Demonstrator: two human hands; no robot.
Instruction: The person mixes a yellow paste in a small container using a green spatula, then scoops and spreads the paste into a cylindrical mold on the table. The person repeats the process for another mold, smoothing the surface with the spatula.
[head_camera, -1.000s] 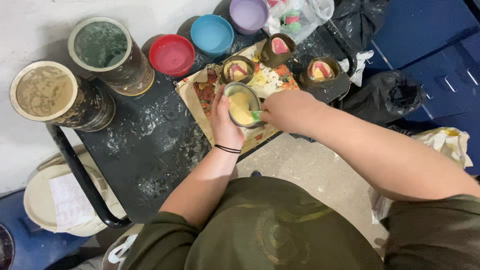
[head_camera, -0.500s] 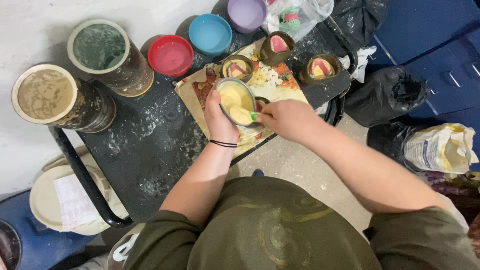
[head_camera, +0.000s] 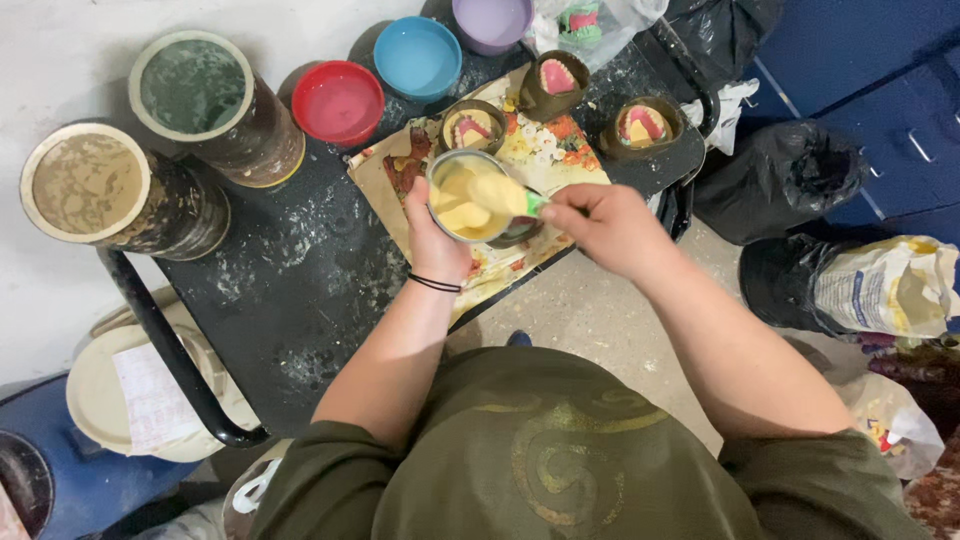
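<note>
Beyond the grip, three dark moulds holding pink dental casts (head_camera: 558, 82) are set on a patterned board (head_camera: 545, 150), with red (head_camera: 338, 102), blue (head_camera: 417, 56) and purple bowls (head_camera: 491, 20) behind them. Two large dusty tubs (head_camera: 190, 95) are stood far left of the grip on the speckled black tabletop (head_camera: 290, 290), and black bags (head_camera: 790, 175) are seen right of it.

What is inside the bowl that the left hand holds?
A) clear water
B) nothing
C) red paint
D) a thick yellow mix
D: the left hand grips the mixing bowl, which holds a pale yellow paste, and the right hand holds a green-handled spatula coated with the same yellow mix.
</note>
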